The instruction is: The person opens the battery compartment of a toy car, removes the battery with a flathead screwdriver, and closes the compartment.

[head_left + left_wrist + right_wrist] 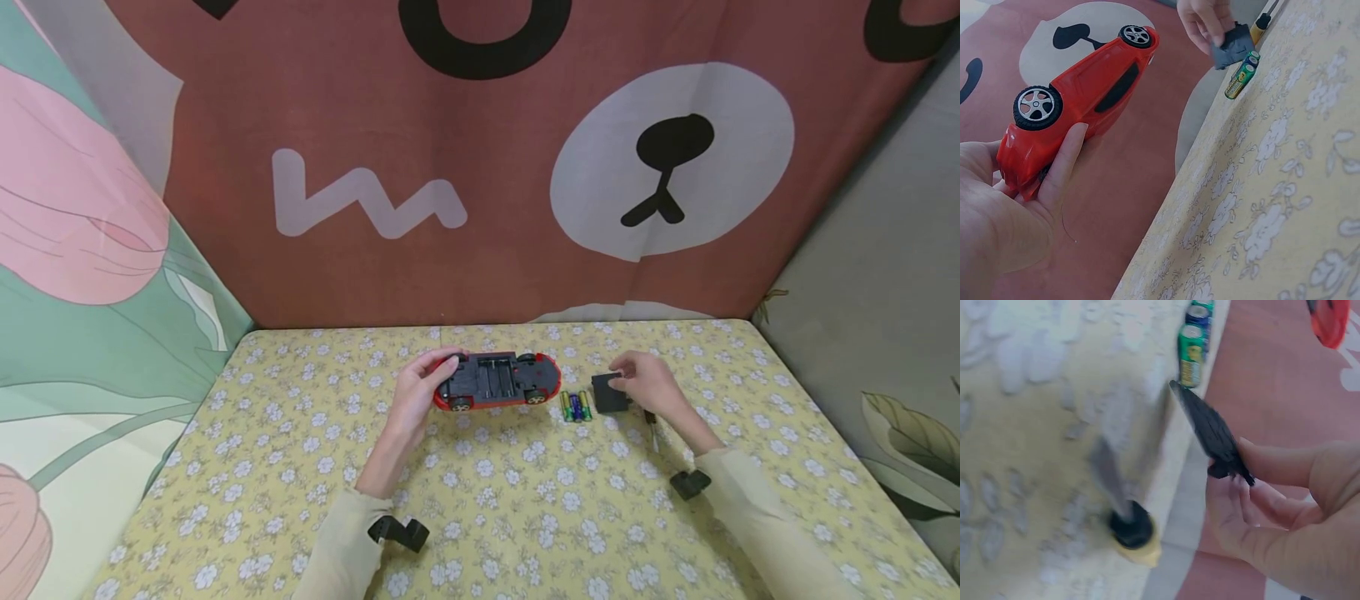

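Observation:
My left hand point(417, 387) grips the rear or front end of a red toy car point(1088, 94), held with its black underside point(465, 379) facing the head camera. A battery compartment point(497, 378) lies uncovered there, with bare slots inside. Between the thumb and fingers of my right hand point(651, 383) is a black battery cover point(1213, 431), tilted in the right wrist view. Just left of the cover, several green and blue batteries point(576, 406) lie side by side on the table. The screwdriver point(1132, 528) lies below my right hand, partly hidden in the head view.
A yellow floral cloth point(510, 508) covers the table. Behind it hangs a reddish-brown fabric backdrop point(360, 275) printed with a bear face. Patterned fabric walls point(885, 275) stand at both sides. Black wrist cameras point(401, 532) are strapped over the sleeves.

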`<control>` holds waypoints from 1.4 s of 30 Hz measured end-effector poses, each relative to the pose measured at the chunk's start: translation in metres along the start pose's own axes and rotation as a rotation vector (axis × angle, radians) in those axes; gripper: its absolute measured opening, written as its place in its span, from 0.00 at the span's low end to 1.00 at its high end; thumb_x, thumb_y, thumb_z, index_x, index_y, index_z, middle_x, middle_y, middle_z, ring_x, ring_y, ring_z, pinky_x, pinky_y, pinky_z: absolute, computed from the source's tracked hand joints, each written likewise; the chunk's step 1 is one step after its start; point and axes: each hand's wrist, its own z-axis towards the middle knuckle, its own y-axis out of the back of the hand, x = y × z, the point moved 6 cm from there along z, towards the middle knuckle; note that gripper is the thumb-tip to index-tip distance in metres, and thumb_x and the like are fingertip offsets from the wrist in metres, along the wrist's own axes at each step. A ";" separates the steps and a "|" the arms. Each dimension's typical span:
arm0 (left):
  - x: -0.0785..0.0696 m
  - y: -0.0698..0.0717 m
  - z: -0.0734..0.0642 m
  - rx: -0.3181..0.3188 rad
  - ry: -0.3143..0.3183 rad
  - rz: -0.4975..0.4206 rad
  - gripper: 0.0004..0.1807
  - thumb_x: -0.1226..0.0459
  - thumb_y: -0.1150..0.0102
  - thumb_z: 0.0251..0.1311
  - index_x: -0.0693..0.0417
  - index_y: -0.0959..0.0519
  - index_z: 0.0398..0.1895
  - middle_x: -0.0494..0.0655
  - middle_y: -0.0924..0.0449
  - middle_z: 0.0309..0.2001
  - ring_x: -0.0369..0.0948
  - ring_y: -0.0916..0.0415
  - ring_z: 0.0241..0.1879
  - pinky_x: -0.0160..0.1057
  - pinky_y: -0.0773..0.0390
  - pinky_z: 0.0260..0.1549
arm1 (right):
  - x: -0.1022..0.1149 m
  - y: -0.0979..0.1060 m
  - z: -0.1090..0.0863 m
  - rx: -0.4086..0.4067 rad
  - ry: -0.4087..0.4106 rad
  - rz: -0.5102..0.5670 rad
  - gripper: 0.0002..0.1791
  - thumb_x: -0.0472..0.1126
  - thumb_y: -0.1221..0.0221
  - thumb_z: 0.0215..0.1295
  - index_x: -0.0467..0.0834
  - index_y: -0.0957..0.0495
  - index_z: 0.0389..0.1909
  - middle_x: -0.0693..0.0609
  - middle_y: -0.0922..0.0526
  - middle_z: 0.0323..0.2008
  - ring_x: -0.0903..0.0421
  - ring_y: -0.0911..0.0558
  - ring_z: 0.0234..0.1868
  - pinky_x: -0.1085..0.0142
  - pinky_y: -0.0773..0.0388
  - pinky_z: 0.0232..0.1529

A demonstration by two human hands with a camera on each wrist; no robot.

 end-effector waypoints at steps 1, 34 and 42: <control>0.000 0.000 0.000 0.000 0.000 0.000 0.19 0.62 0.35 0.71 0.65 0.18 0.60 0.52 0.17 0.53 0.42 0.16 0.46 0.37 0.14 0.42 | 0.001 0.003 0.000 -0.023 -0.004 0.014 0.13 0.33 0.36 0.70 0.29 0.19 0.51 0.32 0.18 0.46 0.38 0.17 0.45 0.49 0.17 0.39; 0.000 -0.002 -0.004 0.024 -0.002 -0.027 0.20 0.64 0.36 0.71 0.66 0.20 0.61 0.55 0.19 0.56 0.45 0.17 0.50 0.39 0.14 0.44 | 0.105 0.022 -0.004 -0.110 0.097 0.528 0.14 0.37 0.37 0.74 0.31 0.17 0.54 0.38 0.18 0.48 0.58 0.15 0.37 0.63 0.14 0.36; 0.000 -0.003 -0.003 0.023 -0.001 -0.025 0.20 0.64 0.36 0.71 0.66 0.20 0.61 0.53 0.19 0.55 0.44 0.18 0.50 0.39 0.14 0.43 | 0.130 -0.003 -0.001 -0.063 0.122 0.519 0.14 0.38 0.35 0.72 0.33 0.15 0.53 0.39 0.16 0.47 0.52 0.15 0.38 0.61 0.14 0.35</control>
